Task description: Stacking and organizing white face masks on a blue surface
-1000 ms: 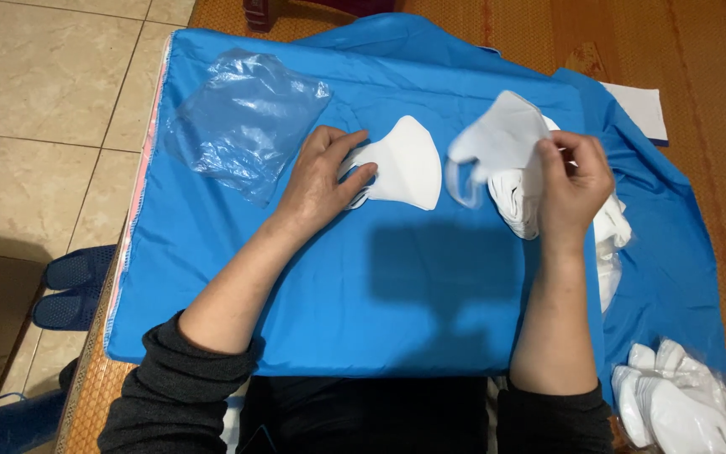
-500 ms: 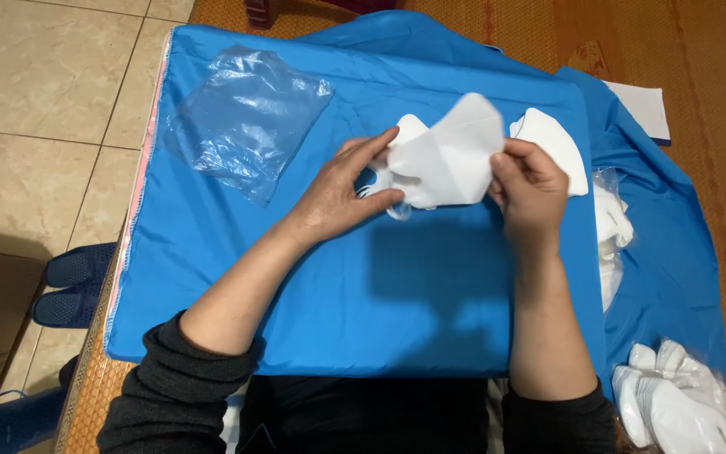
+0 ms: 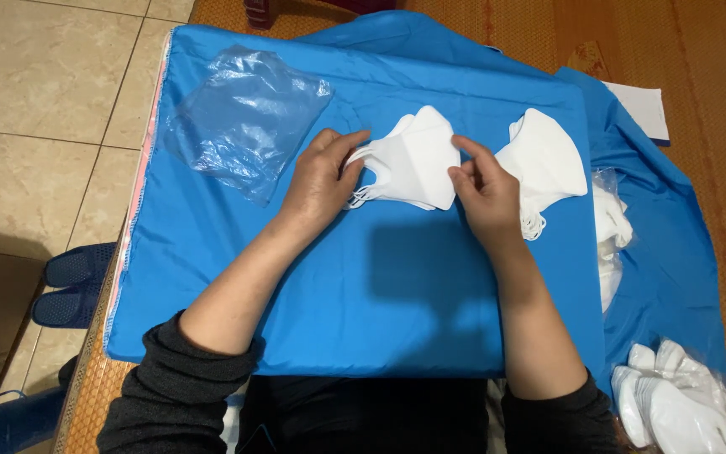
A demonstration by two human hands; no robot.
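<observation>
wide blue fabric sheet point(image 3: 313, 294) spread under both hands. off beyond the left hand point(image 3: 323, 178), a crumpled clear plastic bag point(image 3: 241, 126). just past the right hand point(image 3: 485, 192), a loose stack of white folded face masks point(image 3: 544, 164). between the hands — one white folded fabric face mask point(image 3: 418, 160), left fingers pinched on its ear loops, right fingertips gripping its opposite edge, mask just above the sheet.

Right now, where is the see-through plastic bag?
In the head view, the clear plastic bag lies on the blue cloth near its far left corner, just left of the left hand.
</observation>
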